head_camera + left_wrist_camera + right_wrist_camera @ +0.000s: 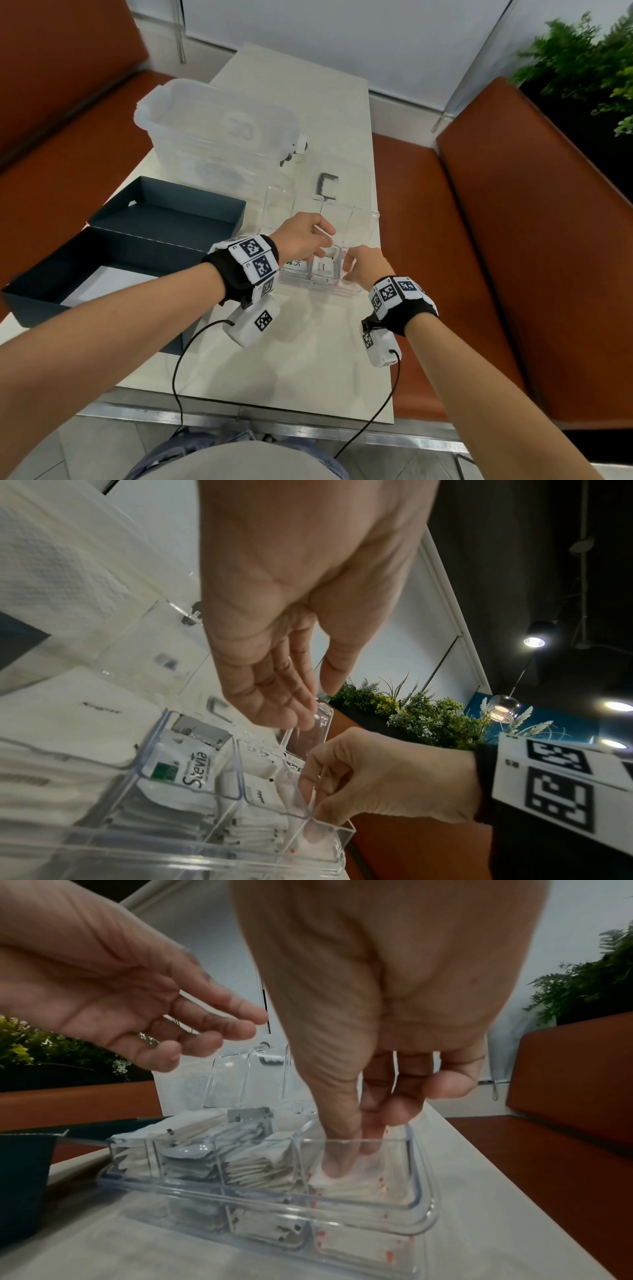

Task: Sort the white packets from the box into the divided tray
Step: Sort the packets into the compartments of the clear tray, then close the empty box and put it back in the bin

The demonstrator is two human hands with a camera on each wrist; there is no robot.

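Observation:
The clear divided tray (356,292) (205,854) (423,1204) stands at the table's right side with its hinged lid (356,185) swung back. Its compartments hold stacks of white packets (253,1164), one printed Stevia (192,775). My right hand (346,269) (349,1156) (308,791) reaches into the rightmost compartment, thumb and fingertips closed together on the red-marked white packets (363,1185) there. My left hand (325,240) (315,702) (219,1031) hovers over the tray's middle with relaxed fingers and holds nothing. The dark box (144,236) lies open to the left, white contents (109,284) in its near half.
A large clear plastic bin (219,130) stands behind the box. The tray sits close to the table's right edge (383,308), beyond which is an orange-brown bench (513,257); another bench lies left. A plant (582,68) is at the far right.

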